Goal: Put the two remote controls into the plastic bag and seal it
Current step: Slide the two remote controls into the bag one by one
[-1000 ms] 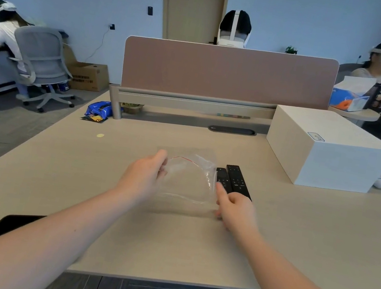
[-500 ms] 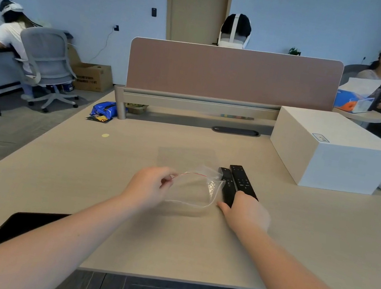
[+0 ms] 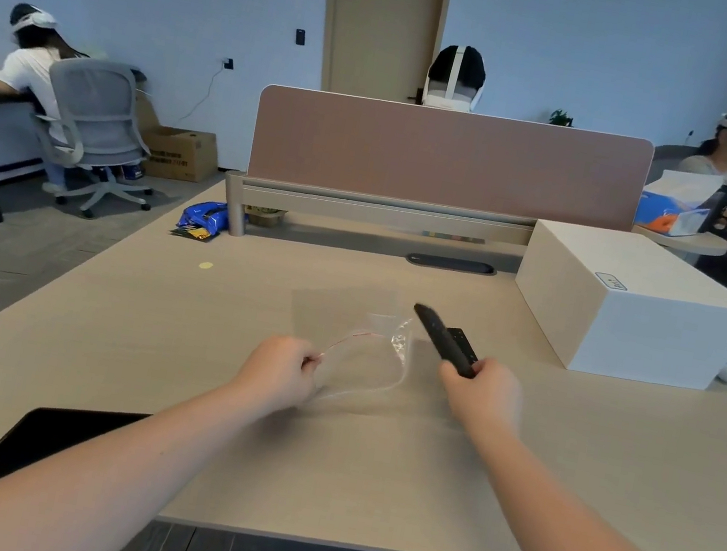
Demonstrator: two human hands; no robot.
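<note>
Right hand (image 3: 484, 393) has lifted one remote (image 3: 440, 340), left hand (image 3: 281, 370) still pinching bag (image 3: 365, 363)

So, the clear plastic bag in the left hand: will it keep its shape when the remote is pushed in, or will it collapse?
The plastic bag is probably floppy: it sags and wrinkles from the left hand's pinch. Its mouth likely won't stay open unaided, being held at one edge only. It looks thin and light, so the stiff remote in the right hand may push it along the desk.

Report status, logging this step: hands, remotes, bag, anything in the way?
Left hand pinching plastic bag mouth, bag open. Right hand gripping lifted remote; second remote on the desk behind it. Nothing between remote and bag.
</note>
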